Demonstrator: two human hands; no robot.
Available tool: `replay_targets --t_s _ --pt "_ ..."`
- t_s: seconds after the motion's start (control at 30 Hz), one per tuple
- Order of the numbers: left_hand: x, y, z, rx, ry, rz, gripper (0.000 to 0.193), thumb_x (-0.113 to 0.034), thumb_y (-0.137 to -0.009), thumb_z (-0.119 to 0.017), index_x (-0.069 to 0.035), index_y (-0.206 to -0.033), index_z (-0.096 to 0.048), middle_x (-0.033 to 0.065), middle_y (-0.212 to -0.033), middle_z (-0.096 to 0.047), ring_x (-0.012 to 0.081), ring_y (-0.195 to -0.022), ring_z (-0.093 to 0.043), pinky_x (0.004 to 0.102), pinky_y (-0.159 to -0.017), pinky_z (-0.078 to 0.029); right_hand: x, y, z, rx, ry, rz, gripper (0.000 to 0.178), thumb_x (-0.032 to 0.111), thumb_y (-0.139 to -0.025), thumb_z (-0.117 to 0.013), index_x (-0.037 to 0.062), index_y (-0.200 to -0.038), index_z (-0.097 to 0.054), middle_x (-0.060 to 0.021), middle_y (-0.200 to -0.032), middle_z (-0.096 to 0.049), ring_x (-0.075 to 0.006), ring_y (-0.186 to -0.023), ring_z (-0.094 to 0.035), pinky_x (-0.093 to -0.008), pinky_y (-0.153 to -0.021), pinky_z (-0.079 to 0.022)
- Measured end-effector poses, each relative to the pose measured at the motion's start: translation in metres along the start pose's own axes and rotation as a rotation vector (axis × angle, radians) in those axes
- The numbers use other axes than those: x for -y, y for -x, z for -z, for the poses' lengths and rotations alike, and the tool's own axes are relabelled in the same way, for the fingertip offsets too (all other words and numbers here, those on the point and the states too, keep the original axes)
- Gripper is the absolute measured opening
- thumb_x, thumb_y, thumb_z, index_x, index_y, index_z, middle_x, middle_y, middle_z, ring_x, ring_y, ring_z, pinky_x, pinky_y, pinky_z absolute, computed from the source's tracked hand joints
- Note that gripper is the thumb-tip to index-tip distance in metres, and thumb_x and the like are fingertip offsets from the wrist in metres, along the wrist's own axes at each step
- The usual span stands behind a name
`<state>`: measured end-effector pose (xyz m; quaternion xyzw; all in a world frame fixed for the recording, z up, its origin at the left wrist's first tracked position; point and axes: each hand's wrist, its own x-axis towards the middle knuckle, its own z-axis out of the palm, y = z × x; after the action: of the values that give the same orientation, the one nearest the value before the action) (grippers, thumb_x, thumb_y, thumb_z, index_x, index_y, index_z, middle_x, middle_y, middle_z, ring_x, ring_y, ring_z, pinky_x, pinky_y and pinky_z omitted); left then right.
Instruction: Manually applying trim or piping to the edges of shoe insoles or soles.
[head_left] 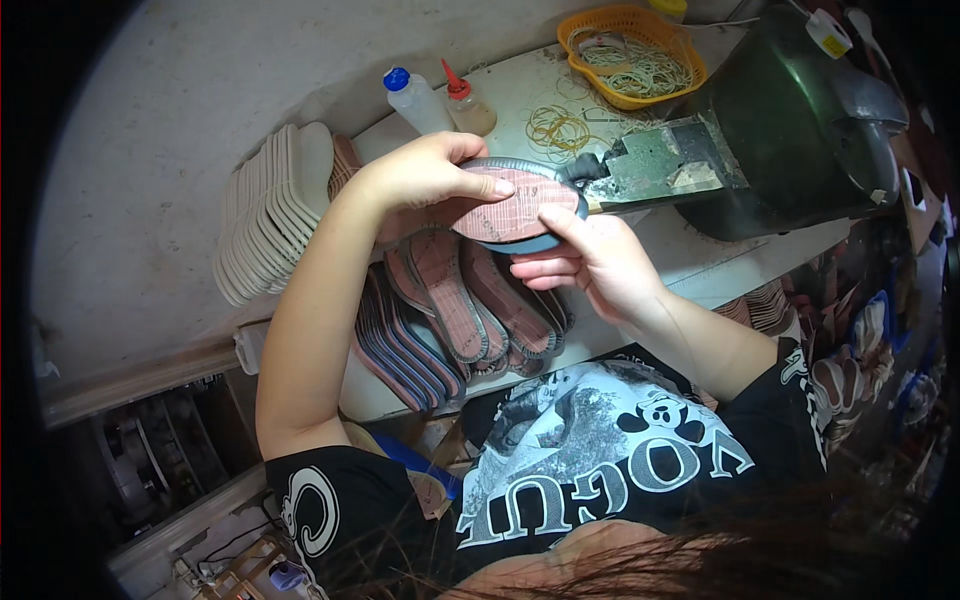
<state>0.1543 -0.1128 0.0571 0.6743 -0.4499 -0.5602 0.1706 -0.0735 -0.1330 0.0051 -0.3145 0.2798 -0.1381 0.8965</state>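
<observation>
A shoe insole (492,220), pinkish-brown on top with a dark ribbed edge and blue-grey beneath, is gripped in both hands. My left hand (430,172) holds it from the far left side, thumb pressed on its top. Thumb above and fingers under the near edge, my right hand (607,258) pinches its wide end. That end meets the small dark working head (583,172) of a green machine (790,130); whether they touch I cannot tell. Just below my hands lie several similar insoles (458,310), overlapping on the table. The narrow end of the held insole is partly hidden by my left wrist.
At the left leans a row of pale insoles (275,215). A blue-capped bottle (415,100) and a red-tipped bottle (470,108) stand at the back. An orange basket (575,50) holds rubber bands, with loose rubber bands (558,128) nearby. More stacked pieces (765,308) are at the right.
</observation>
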Motion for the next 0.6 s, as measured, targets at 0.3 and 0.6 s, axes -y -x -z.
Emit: replay_targets --t_s 0.3,0.6 --pt "0.016 0.02 -0.042 -0.035 0.062 0.164 0.042 -0.04 -0.079 -0.074 0.0 -0.09 -0.067 0.0027 -0.077 -0.066 0.0077 -0.063 -0.058 0.0221 -0.055 -0.046 -0.001 0.004 0.0 -0.01 0.116 0.063 0.035 0.029 -0.09 -0.058 -0.0004 -0.11 -0.06 -0.0093 -0.094 -0.067 -0.0161 -0.081 -0.067 -0.0288 -0.068 -0.058" --pt "-0.006 0.035 -0.082 -0.189 0.297 0.198 0.056 -0.053 -0.081 -0.066 0.003 -0.08 -0.068 0.0108 -0.07 -0.067 0.0135 -0.047 -0.058 0.0224 -0.045 -0.049 -0.039 0.035 0.024 0.104 0.292 0.193 0.032 0.012 -0.091 -0.058 -0.0043 -0.117 -0.048 -0.0079 -0.098 -0.065 -0.0103 -0.085 -0.063 -0.0256 -0.073 -0.051"
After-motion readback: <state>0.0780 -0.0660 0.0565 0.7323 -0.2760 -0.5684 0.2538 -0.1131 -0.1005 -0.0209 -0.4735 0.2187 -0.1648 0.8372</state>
